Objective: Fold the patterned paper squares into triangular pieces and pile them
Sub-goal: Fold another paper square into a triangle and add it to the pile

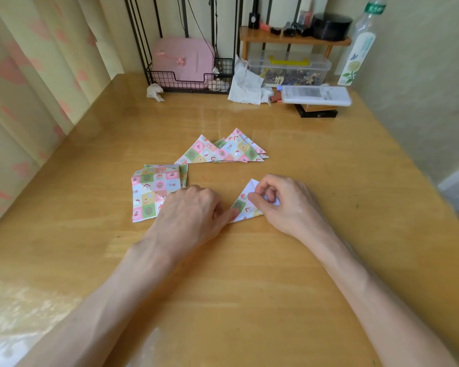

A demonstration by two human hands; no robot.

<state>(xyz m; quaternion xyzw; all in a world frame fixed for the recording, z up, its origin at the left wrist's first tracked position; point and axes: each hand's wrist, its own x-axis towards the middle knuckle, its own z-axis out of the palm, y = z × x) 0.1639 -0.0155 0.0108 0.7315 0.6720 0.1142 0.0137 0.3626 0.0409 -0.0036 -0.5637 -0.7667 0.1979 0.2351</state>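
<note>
The paper square (pixel 245 205) I am folding lies on the table (pixel 249 274) right in front of me, between my two hands, with its patterned side out and a white flap showing at the top. My right hand (pixel 284 205) has thumb and forefinger curled and pinched on the upper layer of that sheet. My left hand (pixel 194 207) lies knuckles up with one fingertip on the sheet's lower left corner, holding it down. Whether those fingers (pixel 229 214) also pinch the corner or only press it, I cannot tell.

The stack of squares (pixel 153 192) not yet folded sits just to the left, partly under my left hand. The pile of triangles (pixel 223 151) lies farther back, apart from both hands and loosely fanned.

I judge this paper to be very light and thin, slick on the glossy table, so it will slide if nothing pins it. It creases for good, so corners should meet before I press. I would hold it at the corners and edges with fingertips only, then run a finger along the fold. Lifting it to the pile needs no more than a light pinch at one point.
</note>
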